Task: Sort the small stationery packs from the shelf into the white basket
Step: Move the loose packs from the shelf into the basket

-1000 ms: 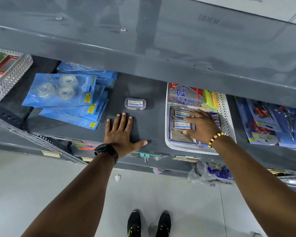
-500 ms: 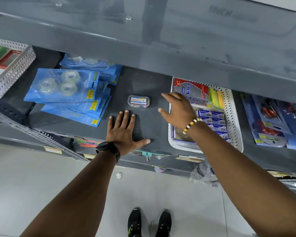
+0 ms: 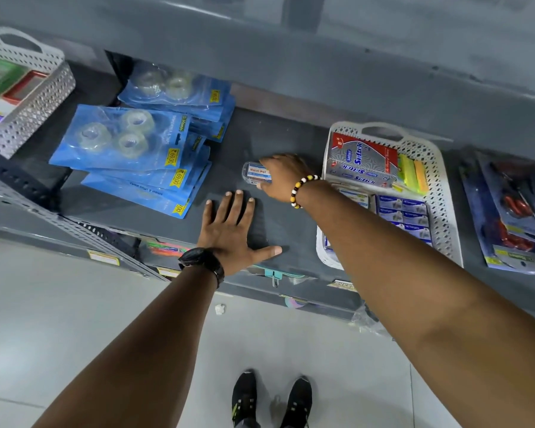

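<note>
A small clear stationery pack (image 3: 254, 175) with a white and red label lies on the grey shelf (image 3: 275, 140). My right hand (image 3: 283, 177), with a bead bracelet at the wrist, covers the pack's right end, fingers curled over it. My left hand (image 3: 229, 230) lies flat and spread on the shelf just in front of the pack, a black watch on the wrist. To the right stands the white basket (image 3: 442, 193), holding a red and silver box, yellow-green pieces and several small blue-labelled packs. My right forearm hides the basket's front left part.
Blue tape packs (image 3: 130, 146) are stacked on the shelf's left. A second white basket (image 3: 28, 112) sits at far left. Blue carded tools (image 3: 513, 211) lie at far right. An upper shelf (image 3: 291, 41) overhangs the back. Floor and my shoes show below.
My right hand left the white basket, crossed leftwards over the shelf and now rests on the small clear pack. My left hand stayed flat on the shelf.
</note>
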`<state>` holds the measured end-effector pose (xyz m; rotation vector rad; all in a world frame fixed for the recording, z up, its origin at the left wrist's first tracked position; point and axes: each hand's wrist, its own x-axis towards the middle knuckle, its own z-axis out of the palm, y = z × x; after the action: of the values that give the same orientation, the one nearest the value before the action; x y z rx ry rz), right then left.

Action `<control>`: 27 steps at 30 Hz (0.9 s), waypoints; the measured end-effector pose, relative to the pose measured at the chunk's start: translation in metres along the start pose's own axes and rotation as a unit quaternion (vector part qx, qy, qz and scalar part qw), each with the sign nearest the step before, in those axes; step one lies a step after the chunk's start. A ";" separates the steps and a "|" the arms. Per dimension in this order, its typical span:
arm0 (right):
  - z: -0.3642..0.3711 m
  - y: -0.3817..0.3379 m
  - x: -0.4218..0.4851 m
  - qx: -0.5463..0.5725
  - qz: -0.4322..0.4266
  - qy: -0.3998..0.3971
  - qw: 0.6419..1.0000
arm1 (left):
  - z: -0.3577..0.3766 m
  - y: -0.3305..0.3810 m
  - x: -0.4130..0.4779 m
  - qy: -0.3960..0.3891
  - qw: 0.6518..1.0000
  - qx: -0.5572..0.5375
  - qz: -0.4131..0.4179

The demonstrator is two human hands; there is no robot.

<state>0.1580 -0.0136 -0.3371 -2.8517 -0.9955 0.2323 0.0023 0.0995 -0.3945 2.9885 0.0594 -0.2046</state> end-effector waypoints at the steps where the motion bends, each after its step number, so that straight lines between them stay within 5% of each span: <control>1: 0.000 0.000 -0.001 0.004 0.002 0.008 1.000 | 0.000 0.000 0.000 -0.001 1.000 0.000 0.000; 10: -0.037 0.026 -0.086 0.109 0.052 0.151 0.981 | 0.002 0.000 0.000 0.007 1.000 -0.012 -0.007; 18: -0.033 0.085 -0.176 0.127 0.133 0.033 0.982 | 0.003 0.001 -0.001 0.016 1.000 -0.011 -0.010; 27: -0.027 0.094 -0.185 0.056 0.106 -0.083 0.989 | 0.002 0.003 -0.001 0.017 1.000 -0.005 -0.011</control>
<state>0.0773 -0.2037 -0.3058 -2.8692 -0.6763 0.5338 0.0011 0.0967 -0.3961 2.9823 0.0961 -0.1564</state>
